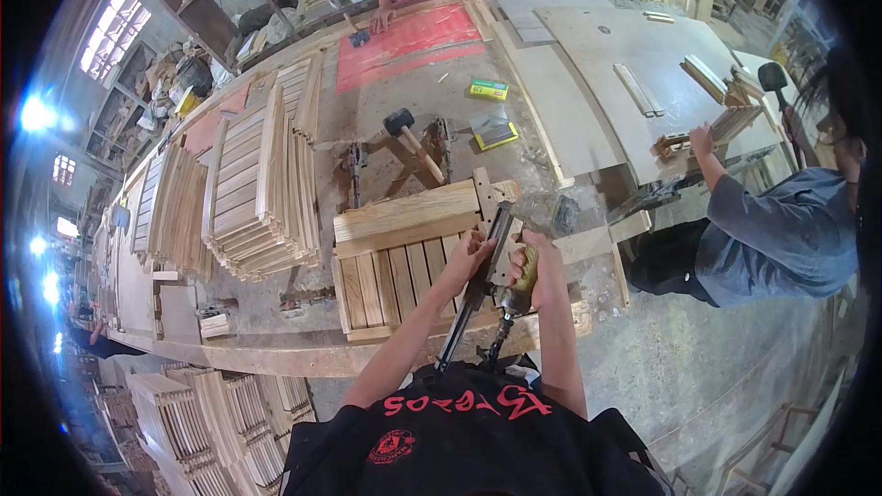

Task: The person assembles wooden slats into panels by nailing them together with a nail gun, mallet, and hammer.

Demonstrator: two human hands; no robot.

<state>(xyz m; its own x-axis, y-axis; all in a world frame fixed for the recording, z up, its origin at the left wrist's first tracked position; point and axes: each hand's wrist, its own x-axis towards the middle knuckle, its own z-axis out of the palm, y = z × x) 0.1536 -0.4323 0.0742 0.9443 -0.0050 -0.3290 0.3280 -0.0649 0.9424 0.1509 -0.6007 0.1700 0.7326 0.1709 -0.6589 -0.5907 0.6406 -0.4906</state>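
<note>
— What do I have in frame at the bench?

— My right hand [542, 266] wraps its fingers tight around the grip of a long black pneumatic nail gun [484, 276], its nose pressed against the right edge of a pale slatted wooden panel [404, 262] lying flat on the dusty workbench [386, 142]. My left hand [470, 253] curls over the gun's body just beside the right, fingers closed on it.

— And around it?

— A black rubber mallet with a wooden handle [411, 140] lies just beyond the panel, a stack of matching slatted panels [262, 188] to the left. At right, a person in a grey shirt [781, 234] raises what looks like another mallet [774, 81], though the edge distortion blurs it.
</note>
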